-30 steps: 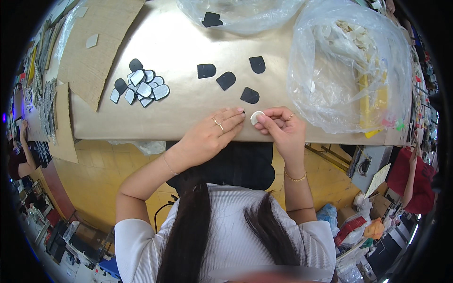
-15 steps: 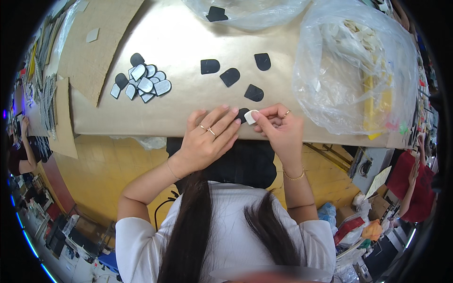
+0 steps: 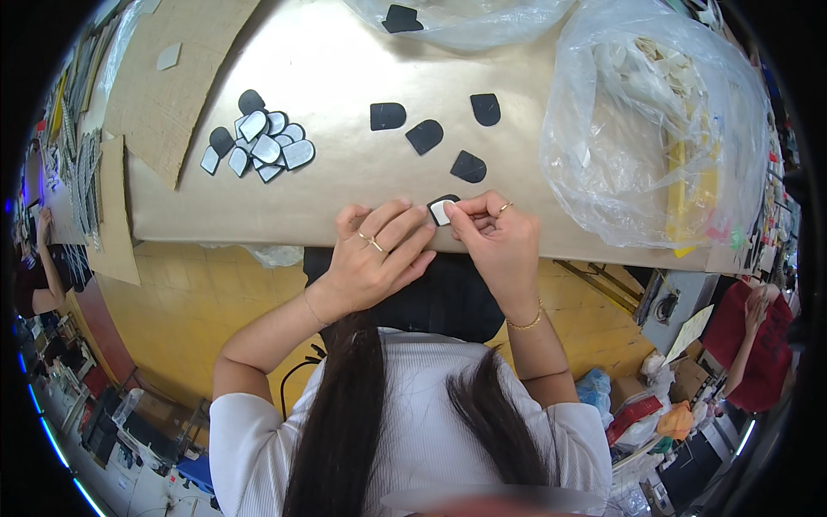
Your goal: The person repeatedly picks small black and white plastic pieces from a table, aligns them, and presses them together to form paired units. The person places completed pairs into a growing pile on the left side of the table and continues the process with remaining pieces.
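At the table's near edge lies a black piece (image 3: 432, 208) with one rounded end. On top of it sits a smaller white patch (image 3: 440, 214) of similar shape, pinched at its right side between the thumb and finger of my right hand (image 3: 498, 241). My left hand (image 3: 372, 258) rests flat with fingers apart, its fingertips at the left side of the black piece. Farther off are several loose black pieces, among them one (image 3: 425, 137) in the middle. A pile of black pieces with white patches (image 3: 265, 149) lies to the left.
Clear plastic bags stand at the right (image 3: 607, 146) and far edge (image 3: 465, 21); the right one holds pale scraps. Brown cardboard (image 3: 172, 95) covers the table's left side, beside bundled strips (image 3: 82, 164). Another person's arm (image 3: 748, 345) shows at far right, and another (image 3: 47, 284) at far left.
My right hand has shifted left and brought the white patch from the black piece's right side onto its top. The left hand stays nearly in place.
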Tool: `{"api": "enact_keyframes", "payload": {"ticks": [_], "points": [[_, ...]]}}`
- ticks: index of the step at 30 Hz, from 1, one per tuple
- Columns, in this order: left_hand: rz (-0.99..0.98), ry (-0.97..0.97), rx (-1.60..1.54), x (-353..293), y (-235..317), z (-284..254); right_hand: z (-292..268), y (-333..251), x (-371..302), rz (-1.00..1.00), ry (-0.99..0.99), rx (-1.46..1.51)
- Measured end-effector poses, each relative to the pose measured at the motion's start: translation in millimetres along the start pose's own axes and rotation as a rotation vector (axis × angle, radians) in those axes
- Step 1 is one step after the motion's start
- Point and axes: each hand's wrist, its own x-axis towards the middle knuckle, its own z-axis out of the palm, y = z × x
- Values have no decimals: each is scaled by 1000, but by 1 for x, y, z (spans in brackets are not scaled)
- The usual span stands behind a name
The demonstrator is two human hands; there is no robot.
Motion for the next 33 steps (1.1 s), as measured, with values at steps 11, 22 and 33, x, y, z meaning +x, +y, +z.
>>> {"api": "enact_keyframes", "payload": {"ticks": [11, 22, 33], "points": [[-4, -29, 41, -1, 1, 3, 4, 0, 0, -121, 40, -63], [8, -100, 140, 4, 7, -2, -3, 12, 3, -287, 225, -635], [-338, 49, -181, 21, 12, 8, -8, 21, -3, -503, 70, -556]]}}
